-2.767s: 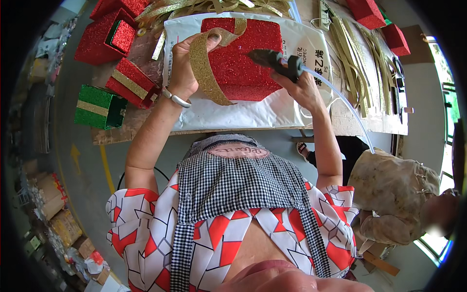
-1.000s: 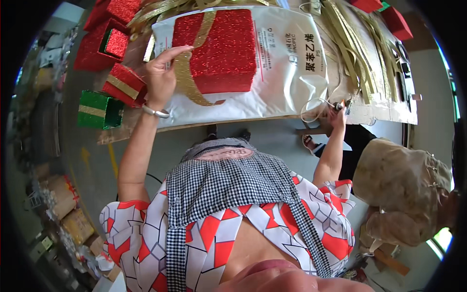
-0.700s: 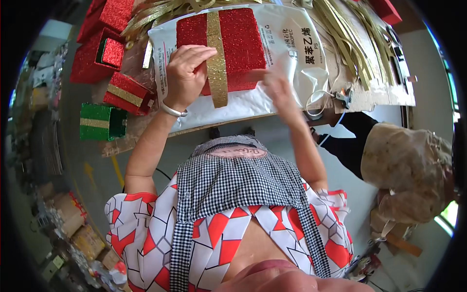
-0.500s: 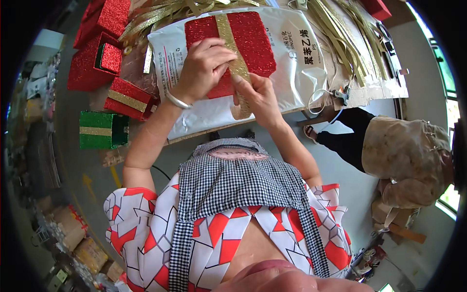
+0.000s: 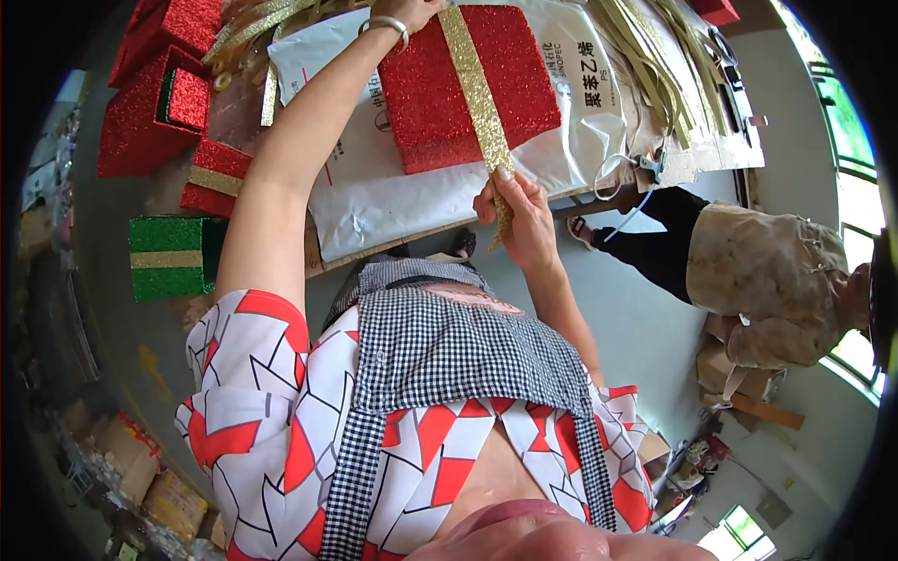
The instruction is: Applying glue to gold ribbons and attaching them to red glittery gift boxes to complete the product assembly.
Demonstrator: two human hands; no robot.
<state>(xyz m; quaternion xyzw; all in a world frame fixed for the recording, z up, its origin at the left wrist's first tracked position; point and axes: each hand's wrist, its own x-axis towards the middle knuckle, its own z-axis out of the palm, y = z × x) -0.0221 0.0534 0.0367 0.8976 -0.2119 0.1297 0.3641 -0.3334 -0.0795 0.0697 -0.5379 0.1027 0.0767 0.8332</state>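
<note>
- My right hand pinched the near end of the gold ribbon between thumb and fingers, at the near edge of the tabletop.
- The ribbon ran from that grip up and over the top of the red box, lengthwise, toward the far side.
- A short tail of ribbon hung below my right hand, past the tabletop edge.
- My left hand was at the far end of the box, where the ribbon met the box's far edge; it was cut off by the picture's rim, so I could not tell how its fingers were set.
- A metal bangle sat on my left wrist.
- The red box lay on a white sack spread over the tabletop, roughly mid-table.
- More red boxes were stacked to the left, one smaller with a gold band across it.
- A green box with a gold band sat left and nearer, off the sack.
- Loose gold strips lay far right on the tabletop.
- A glue gun lay at the right end of the sack, its cord looping beside it.
- Another person sat to the right, well apart from my hands.
</note>
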